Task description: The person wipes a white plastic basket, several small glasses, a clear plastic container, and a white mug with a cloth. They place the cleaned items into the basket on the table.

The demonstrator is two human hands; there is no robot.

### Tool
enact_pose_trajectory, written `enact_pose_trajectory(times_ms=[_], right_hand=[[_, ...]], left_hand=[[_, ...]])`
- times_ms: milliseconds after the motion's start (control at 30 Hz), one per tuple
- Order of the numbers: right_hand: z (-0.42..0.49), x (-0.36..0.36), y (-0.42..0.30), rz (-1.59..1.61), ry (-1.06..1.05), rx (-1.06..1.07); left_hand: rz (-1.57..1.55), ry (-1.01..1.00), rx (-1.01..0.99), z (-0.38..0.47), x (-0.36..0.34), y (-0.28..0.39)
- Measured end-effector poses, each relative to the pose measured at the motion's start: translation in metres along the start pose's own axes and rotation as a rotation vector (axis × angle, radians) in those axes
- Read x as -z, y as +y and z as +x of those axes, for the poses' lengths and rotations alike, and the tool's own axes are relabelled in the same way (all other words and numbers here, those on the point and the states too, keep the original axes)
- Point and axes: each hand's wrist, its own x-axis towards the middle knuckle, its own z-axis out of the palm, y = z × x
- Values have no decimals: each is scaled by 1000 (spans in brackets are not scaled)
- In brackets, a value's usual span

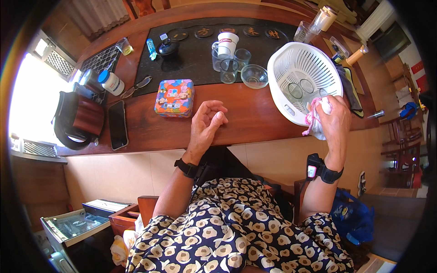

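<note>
My right hand [334, 114] grips a bunched white cloth with a pink edge [314, 117] at the near rim of a white plastic basket [280, 87]. Inside the basket lie several clear glasses [295, 91]. Over the table's front edge, my left hand [209, 120] is empty, its fingers loosely curled and apart. Just left of it is a colourful square tin [174, 98]. Beyond, a clear glass bowl [254, 76], several drinking glasses [229, 71] and a white mug [227, 41] stand together on the dark inset tray [201, 73].
At the left are a black smartphone [118, 125], eyeglasses [136, 86], a white bottle with a blue cap [111, 83] and a dark case [82, 117]. A dark lidded pot [167, 48] stands at the back. Folded cloths [352, 90] lie right of the basket.
</note>
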Motion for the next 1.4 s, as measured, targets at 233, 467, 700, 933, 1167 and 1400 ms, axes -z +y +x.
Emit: enact_pose_trajectory(times_ms=[233, 467, 700, 933, 1167, 1400], right_hand=[[6, -16, 7, -79, -155, 1], [14, -15, 7, -92, -234, 12], [13, -10, -6, 46, -135, 2], [-24, -37, -79, 639, -86, 232], [-13, -114, -121, 326, -39, 353], [-6, -163, -117, 252, -70, 237]], left_hand=[[15, 17, 14, 0, -1, 0], [25, 43, 30, 0, -2, -1], [59, 52, 22, 1, -2, -3], [77, 58, 30, 1, -3, -3], [74, 57, 24, 2, -1, -6], [77, 40, 15, 2, 0, -6]])
